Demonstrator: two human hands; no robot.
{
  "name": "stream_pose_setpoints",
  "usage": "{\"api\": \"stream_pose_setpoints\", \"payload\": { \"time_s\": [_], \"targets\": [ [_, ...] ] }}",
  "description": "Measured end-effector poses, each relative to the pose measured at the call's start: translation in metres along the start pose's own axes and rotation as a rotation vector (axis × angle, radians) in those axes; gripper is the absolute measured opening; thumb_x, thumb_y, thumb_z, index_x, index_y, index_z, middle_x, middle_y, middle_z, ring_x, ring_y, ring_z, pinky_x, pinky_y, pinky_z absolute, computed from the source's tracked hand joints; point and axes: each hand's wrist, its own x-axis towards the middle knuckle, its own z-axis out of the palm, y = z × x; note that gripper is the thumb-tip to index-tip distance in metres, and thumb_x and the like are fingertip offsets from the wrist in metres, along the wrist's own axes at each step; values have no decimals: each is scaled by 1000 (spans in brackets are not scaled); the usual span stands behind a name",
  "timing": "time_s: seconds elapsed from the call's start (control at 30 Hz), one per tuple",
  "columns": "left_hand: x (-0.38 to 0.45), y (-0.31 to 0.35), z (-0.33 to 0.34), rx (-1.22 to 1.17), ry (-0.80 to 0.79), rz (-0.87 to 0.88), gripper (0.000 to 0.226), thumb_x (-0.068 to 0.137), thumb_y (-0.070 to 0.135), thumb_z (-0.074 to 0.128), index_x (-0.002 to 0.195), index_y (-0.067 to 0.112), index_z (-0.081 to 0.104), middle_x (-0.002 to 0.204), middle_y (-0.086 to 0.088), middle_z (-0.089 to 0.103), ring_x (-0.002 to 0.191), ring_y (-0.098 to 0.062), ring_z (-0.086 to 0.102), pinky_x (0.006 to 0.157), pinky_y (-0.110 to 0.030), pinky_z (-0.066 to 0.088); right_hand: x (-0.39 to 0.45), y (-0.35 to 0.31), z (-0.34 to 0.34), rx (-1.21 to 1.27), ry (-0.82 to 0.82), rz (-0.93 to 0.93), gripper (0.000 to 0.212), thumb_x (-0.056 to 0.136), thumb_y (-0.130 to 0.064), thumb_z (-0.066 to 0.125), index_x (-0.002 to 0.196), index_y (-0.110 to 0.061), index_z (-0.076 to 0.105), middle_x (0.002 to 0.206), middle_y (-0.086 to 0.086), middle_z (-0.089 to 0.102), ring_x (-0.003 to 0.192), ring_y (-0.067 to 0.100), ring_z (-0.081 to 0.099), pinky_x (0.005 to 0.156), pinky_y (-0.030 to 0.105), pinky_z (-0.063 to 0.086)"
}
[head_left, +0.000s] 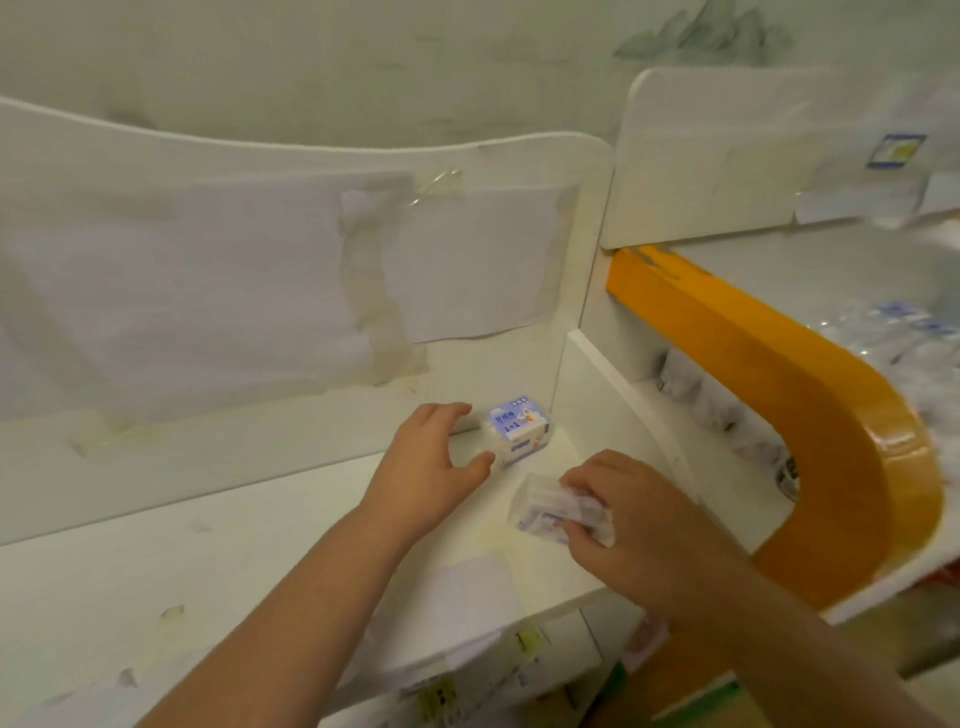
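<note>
Hands out over the shelf (208, 561): left hand (434, 462) is loose and spread, gripping nothing, its thumb right at the edge of the box (519, 434), which sits in the back corner just beside it. Further right and nearer the front, right hand (634, 525) grips a clear pack (535, 506), close to the box but apart from it.

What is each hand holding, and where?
Right hand pinches the clear packet at its right end. Left hand reaches the blue box; grip unclear.
</note>
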Motion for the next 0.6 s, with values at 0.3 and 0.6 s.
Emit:
{"api": "stream_pose_setpoints", "payload": {
  "time_s": [0.3,0.6],
  "targets": [
    [38,3,59,-66,-59,-72,63,75,40,72,132,26,49,123,3,55,114,-15,53,88,-21,36,-31,-7,-21,30,66,63,29,82,-40,64,109,-29,59,97,-19,54,93,-1,54,73,11,46],
    [-13,-9,18,-197,99,-138,60,69,42,76,125,30,58,118,12,60,104,-7,58,92,-30,48,-20,-7,-11,88,92,131,39,81,-42,71,115,-25,61,97,-20,54,89,-3,55,71,9,44]
  ]
}}
